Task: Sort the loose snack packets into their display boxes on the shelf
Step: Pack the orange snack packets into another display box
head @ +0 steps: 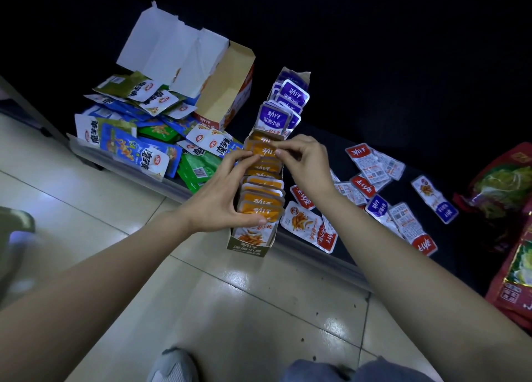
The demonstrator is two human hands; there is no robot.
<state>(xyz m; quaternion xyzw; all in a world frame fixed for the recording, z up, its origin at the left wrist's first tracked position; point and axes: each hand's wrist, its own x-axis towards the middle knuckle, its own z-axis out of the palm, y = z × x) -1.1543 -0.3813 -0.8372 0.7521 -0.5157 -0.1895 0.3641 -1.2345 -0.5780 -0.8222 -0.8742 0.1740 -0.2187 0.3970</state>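
Observation:
A narrow display box [248, 245] stands at the dark shelf's front edge, filled with a row of orange packets [263, 184]. Behind it a second row holds purple packets [273, 120] upright. My left hand [227, 190] curls along the left side of the orange row, thumb on the front packets and fingertips pinching a packet near the back. My right hand [305, 161] pinches the same orange packet [266, 150] from the right. Loose red, purple and white packets [371, 187] lie scattered on the shelf to the right.
A heap of blue, green and white packets [138, 139] lies on the shelf at left, beside an opened cardboard box [221, 93] with white flaps up. Large red bags [512, 232] fill the right edge. Shiny floor tiles [236, 301] lie below the shelf.

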